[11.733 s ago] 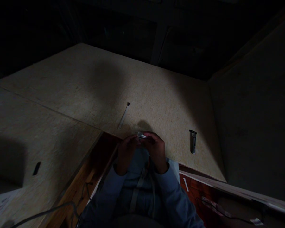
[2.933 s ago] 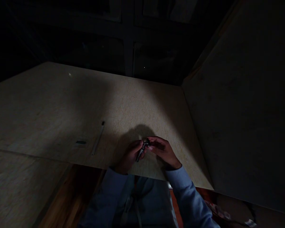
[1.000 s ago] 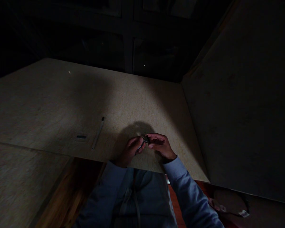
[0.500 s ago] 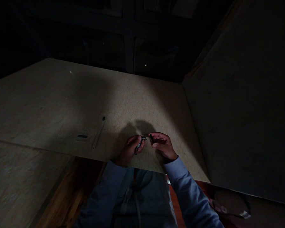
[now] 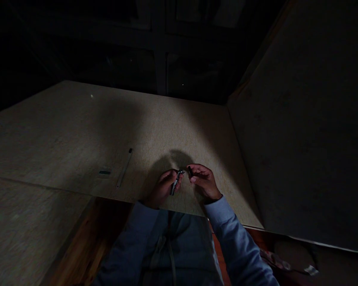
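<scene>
My left hand [image 5: 164, 186] is closed around a slim silver-and-dark metal tool [image 5: 176, 183], whose narrow shiny head points up and right past the thumb. Its exact kind is too small and dark to make out. Just to the right, my right hand [image 5: 205, 181] pinches a short black piece [image 5: 190, 171] between thumb and fingers. A small gap separates that piece from the tool's head. Both hands are just above the near edge of the pale tabletop [image 5: 179, 123]. Fingers partly cover both held things.
Left of my hands lie a long thin pale strip with a black end [image 5: 124, 168] and a small dark flat rectangle [image 5: 104, 172]. A large dark panel [image 5: 304, 131] rises along the right side. Dark window frames [image 5: 159, 59] stand behind the table.
The metal tool in my left hand has turned slightly, showing more of its pale side. My right hand keeps its pinch on the black piece. The view has shifted slightly.
</scene>
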The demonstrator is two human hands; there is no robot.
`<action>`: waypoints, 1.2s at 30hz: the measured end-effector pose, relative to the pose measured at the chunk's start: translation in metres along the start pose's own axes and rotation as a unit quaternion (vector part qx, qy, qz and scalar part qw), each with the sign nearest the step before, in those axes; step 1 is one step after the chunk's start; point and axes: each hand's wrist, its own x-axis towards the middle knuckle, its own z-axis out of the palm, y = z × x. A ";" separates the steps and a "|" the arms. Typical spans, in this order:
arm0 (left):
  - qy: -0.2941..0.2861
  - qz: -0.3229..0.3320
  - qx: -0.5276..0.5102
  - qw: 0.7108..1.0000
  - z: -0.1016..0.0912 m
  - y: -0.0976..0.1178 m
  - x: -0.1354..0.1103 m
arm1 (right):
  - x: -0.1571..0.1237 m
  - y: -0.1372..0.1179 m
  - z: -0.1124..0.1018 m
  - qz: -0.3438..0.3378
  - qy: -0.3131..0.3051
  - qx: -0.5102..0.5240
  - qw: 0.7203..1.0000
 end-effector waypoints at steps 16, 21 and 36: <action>0.154 0.059 0.137 0.977 0.030 -0.011 0.005 | -0.065 -0.020 -0.030 -0.084 0.177 -0.166 0.967; 0.084 0.060 0.230 0.968 0.071 -0.021 0.024 | -0.096 -0.029 -0.059 -0.072 0.233 -0.224 0.944; 0.015 0.034 0.511 0.859 0.144 -0.068 0.082 | -0.111 -0.019 -0.072 -0.061 0.331 -0.193 0.922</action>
